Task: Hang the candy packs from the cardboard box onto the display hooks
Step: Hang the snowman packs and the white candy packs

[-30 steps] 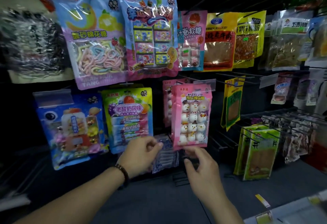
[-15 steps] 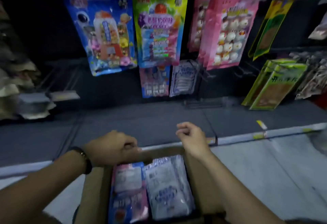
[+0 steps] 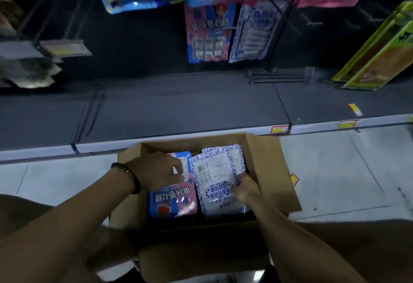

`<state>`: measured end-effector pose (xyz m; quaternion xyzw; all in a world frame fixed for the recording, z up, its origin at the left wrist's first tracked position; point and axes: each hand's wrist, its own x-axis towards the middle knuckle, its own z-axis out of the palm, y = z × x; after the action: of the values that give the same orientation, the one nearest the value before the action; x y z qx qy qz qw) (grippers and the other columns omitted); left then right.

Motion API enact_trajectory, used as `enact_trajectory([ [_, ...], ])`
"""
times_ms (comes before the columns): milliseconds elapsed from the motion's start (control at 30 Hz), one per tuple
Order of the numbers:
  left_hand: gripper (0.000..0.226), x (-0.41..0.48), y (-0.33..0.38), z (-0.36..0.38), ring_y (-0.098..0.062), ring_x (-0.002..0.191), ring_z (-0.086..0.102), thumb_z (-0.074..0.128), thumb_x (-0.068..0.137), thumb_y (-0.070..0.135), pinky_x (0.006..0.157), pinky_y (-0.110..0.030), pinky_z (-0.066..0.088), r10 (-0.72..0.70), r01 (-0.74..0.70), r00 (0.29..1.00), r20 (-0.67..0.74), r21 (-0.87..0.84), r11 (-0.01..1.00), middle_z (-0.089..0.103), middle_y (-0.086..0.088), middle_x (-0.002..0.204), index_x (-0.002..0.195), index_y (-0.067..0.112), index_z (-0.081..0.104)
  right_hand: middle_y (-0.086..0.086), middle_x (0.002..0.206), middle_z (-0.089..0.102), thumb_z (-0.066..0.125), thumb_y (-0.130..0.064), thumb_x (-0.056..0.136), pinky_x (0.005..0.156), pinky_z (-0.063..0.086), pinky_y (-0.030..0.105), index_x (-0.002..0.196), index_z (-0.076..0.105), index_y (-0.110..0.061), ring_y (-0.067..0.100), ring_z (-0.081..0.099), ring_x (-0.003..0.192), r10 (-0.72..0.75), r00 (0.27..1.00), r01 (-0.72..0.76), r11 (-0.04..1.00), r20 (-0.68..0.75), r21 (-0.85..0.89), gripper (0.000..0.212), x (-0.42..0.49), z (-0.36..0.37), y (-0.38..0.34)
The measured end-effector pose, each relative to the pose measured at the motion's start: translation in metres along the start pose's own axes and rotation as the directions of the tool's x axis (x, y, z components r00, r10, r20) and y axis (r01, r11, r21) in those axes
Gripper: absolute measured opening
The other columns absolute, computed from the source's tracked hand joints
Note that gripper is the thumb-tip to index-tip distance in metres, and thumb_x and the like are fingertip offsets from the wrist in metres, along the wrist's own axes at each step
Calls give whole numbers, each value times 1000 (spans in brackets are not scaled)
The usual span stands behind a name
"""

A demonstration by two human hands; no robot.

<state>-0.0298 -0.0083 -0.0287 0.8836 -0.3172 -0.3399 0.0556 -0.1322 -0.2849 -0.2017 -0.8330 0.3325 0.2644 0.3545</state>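
Plain brown cardboard box [image 3: 268, 159] lower centre, holding a pink and blue pack [image 3: 174, 202] and a white pack [image 3: 214, 177] with a busy blue porcelain-style border; yellow-green packs [image 3: 380, 54] at the right edge, black wristband [image 3: 131, 177] left of centre

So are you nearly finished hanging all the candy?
Not yet. Done: a hung pink-and-blue pack and a hung blue-and-white pack are on hooks. In hand: the left hand grips a boxed pink-and-blue pack, and the right hand pinches a boxed blue-and-white pack. Left: the packs in the cardboard box need hanging.
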Motion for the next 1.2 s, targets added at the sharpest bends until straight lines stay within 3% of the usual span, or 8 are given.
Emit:
enact_trajectory([
  [167, 35, 9, 10, 10, -11, 109, 66, 55, 102, 54, 99, -29, 52, 28, -26, 999, 31, -67, 997, 74, 11, 122, 127, 33, 68, 21, 140, 60, 84, -34, 85, 100, 52, 36, 146, 44, -7, 38, 62, 128, 57, 998, -55, 995, 11, -80, 77, 13, 30, 7],
  [300, 35, 13, 3, 14, -13, 108, 64, 56, 104, 51, 98, -29, 51, 31, -28, 996, 80, -42, 999, 73, 8, 126, 132, 32, 66, 24, 148, 54, 70, -41, 99, 108, 48, 40, 147, 40, -2, 40, 55, 137, 90, 996, -91, 992, -21, -91, 69, 13, 41, 7],
  [533, 43, 12, -9, 18, -15, 107, 59, 55, 104, 55, 97, -31, 50, -24, 12, 980, 199, 63, 998, 68, 1, 133, 138, 30, 62, 12, 134, 71, 78, -31, 93, 99, 50, 32, 131, 71, -10, 28, 67, 117, 78, 995, -86, 983, 56, 161, 45, 10, 36, -3],
  [700, 48, 11, -4, 11, -19, 124, 62, 56, 104, 52, 89, -21, 44, -42, 30, 984, 176, 70, 997, 63, -1, 144, 145, 27, 57, 10, 162, 46, 75, -27, 99, 117, 42, 39, 159, 43, -5, 32, 48, 146, -22, 995, -14, 936, 98, 351, 72, -7, 0, -40],
  [867, 105, 6, 2, 10, -23, 146, 45, 89, 81, 44, 115, -29, 39, 4, -6, 997, 81, 24, 1000, 43, -5, 163, 164, 23, 27, 4, 111, 63, 72, -17, 100, 62, 58, 34, 124, 56, -8, 17, 62, 99, -95, 972, -21, 874, 214, 486, 30, -61, -77, -96],
  [1000, 144, -2, 3, 16, -22, 149, 40, 101, 62, 41, 117, -30, 38, 96, -100, 994, -49, -82, 992, 28, -1, 167, 166, 42, 2, 6, 99, 81, 63, -10, 102, 65, 64, 33, 123, 70, -2, 16, 78, 87, -198, 926, -20, 826, 322, 564, 24, -96, -132, -128],
  [1100, 127, -4, 5, 17, -8, 147, 37, 94, 71, 49, 122, -24, 34, 209, -286, 923, -324, -213, 934, 32, 7, 164, 165, 46, 10, 11, 98, 81, 58, -8, 103, 64, 65, 33, 115, 72, -3, 19, 80, 81, -237, 908, -40, 770, 344, 637, 19, -115, -151, -139],
  [1200, 78, -9, 14, 11, 3, 136, 48, 79, 95, 35, 114, -18, 40, 252, -453, 810, -529, -292, 842, 52, 12, 148, 162, 32, 37, 25, 110, 78, 52, -14, 106, 75, 68, 38, 118, 68, 2, 34, 80, 92, -281, 879, -60, 737, 386, 673, 25, -128, -157, -142],
])
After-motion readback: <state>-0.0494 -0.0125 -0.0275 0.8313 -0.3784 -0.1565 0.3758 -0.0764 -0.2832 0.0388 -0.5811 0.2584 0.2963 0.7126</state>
